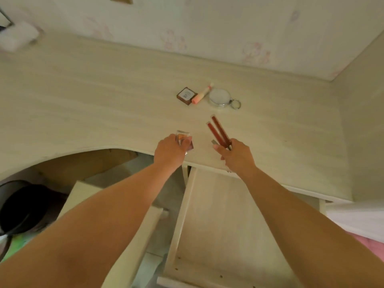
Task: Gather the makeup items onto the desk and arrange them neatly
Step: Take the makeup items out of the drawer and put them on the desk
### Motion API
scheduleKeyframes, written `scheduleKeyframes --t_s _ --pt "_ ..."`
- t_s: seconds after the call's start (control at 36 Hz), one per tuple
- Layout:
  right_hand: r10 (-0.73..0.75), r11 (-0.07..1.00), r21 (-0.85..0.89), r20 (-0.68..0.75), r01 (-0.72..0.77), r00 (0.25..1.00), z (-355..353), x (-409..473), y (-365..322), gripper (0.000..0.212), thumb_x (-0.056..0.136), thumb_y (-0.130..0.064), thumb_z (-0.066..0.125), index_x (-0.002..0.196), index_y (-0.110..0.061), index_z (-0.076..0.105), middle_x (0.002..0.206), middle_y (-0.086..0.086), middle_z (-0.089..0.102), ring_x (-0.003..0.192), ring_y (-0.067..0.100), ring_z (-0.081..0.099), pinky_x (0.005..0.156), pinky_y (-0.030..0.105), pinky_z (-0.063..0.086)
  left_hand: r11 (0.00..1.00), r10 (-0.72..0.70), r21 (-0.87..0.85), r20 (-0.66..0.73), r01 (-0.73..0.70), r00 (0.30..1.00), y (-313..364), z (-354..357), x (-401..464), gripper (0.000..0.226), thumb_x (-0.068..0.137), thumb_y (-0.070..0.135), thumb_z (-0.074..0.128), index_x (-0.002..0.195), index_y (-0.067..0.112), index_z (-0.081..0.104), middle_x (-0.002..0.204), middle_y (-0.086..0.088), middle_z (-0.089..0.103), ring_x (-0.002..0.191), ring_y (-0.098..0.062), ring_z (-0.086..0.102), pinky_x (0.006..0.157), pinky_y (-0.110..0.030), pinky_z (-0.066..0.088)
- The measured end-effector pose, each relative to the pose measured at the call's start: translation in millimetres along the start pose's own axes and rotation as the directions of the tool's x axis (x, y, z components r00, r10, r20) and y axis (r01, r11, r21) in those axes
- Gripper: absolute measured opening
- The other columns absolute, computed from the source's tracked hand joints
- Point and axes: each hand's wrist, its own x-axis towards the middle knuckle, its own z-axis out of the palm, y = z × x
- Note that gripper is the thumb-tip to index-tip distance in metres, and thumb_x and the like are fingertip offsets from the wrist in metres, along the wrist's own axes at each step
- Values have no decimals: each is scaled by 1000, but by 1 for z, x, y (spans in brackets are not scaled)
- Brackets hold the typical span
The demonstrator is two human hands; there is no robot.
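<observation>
Where the pale wood-grain table (pixel 104 96) meets a wall papered with faint pink flowers (pixel 207 28), a corner is formed at the far right, and the near edge is cut into a curved recess at the left. Wide bare surface is seen across the left half and along the right side. Below the near edge an open drawer (pixel 218 225) is pulled out under the right arm, and a second pale panel is seen beside it at the left. A dark round bin (pixel 22 208) is seen on the floor at lower left, and a blurred white object (pixel 18 36) at the far left of the table.

Toward the back of the table three items are laid in a row, close together: a small brown square compact (pixel 187 95), a pink-and-cream stick (pixel 202 94) tilted just beside it, and a round white mirror with a key ring (pixel 220 97).

A small clear-cased palette (pixel 183 137) is gripped by the left hand (pixel 171 151) near the table's front edge, with fingers curled around it. Two slim red tubes (pixel 218 132) are pinched at their near ends by the right hand (pixel 236 155), their far ends angled toward the row. Whether the tubes touch the surface cannot be told. The two hands are held apart, with bare table between them.
</observation>
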Motion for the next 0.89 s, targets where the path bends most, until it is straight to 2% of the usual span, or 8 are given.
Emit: scheduleKeyframes --t_s 0.11,0.19,0.25,0.33,0.47,0.61,0.72,0.89 --pt "-26 946 -323 -18 19 999 15 31 -13 47 87 -58 47 103 -14 51 97 6 62 90 30 60 69 32 45 984 20 174 27 -24 999 -16 9 41 64 84 59 19 103 14 60 107 -7 61 103 -29 49 79 -34 35" --pt "-76 881 -470 -12 62 997 24 51 -21 42 90 -53 47 105 -14 50 103 9 62 95 32 59 70 33 43 985 13 169 34 -18 999 -19 9 62 52 90 53 33 109 12 60 115 -7 56 113 -29 42 85 -36 38" --pt "-130 835 -541 -10 104 992 30 61 -25 37 91 -47 48 107 -13 50 107 8 61 100 32 57 71 33 39 985 60 160 5 -60 998 -19 7 72 50 92 48 40 114 7 58 122 -10 53 118 -29 38 91 -38 37" --pt "-213 792 -590 -26 157 977 38 75 -29 36 92 -42 49 113 -12 49 115 8 55 107 30 53 74 35 41 975 148 174 -30 -141 989 -20 9 88 50 92 48 41 113 6 59 124 -11 52 118 -29 37 94 -38 34" --pt "-281 753 -632 -58 183 958 45 97 -38 40 93 -43 46 120 -13 46 119 7 49 110 27 46 74 37 42 954 202 239 -76 -179 976 -24 11 111 57 91 55 40 113 7 60 126 -7 47 120 -28 34 97 -37 32" --pt "-324 693 -681 -1 237 946 51 114 -50 46 93 -48 39 123 -14 45 120 8 45 111 26 42 77 37 44 957 122 279 -150 -77 981 -31 7 130 66 90 60 34 119 4 55 128 -10 40 121 -30 33 101 -38 30" --pt "-365 641 -718 28 273 931 60 125 -59 43 96 -43 36 128 -14 42 124 10 42 112 29 40 87 37 39 961 68 277 -204 -9 977 -36 4 142 70 89 61 34 121 1 48 130 -14 38 121 -32 33 103 -39 28" --pt "-367 599 -766 -2 234 930 71 132 -66 49 96 -47 32 136 -20 33 126 10 38 114 29 37 92 38 33 983 69 180 -276 -19 959 -36 13 148 70 88 61 38 135 10 36 141 -10 33 132 -29 26 111 -39 17"
